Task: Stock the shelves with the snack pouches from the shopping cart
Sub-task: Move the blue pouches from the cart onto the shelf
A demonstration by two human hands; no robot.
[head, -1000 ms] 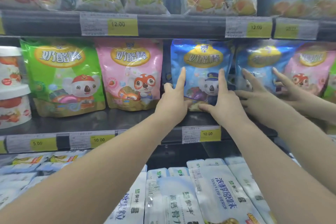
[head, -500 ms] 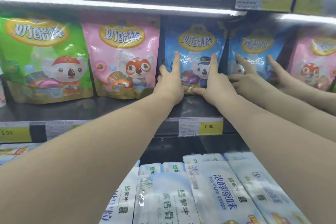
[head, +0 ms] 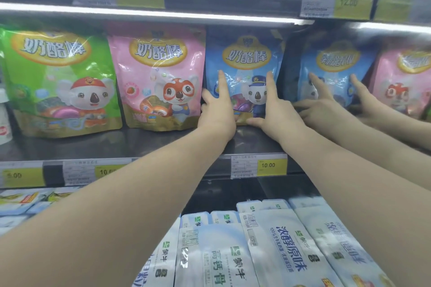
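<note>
- Blue snack pouch [head: 245, 70] stands upright on the middle shelf [head: 130, 144], just right of the pink pouch [head: 158, 77] and the green pouch [head: 58, 81].
- Left hand [head: 218, 114]: arm extended, index finger raised flat against the pouch front, thumb at its left edge; fingers spread, no closed grasp.
- Right hand [head: 274, 114]: arm extended, index finger up on the pouch face, thumb along its bottom edge; likewise unclenched.
- A mirrored side panel repeats both hands further right.
</note>
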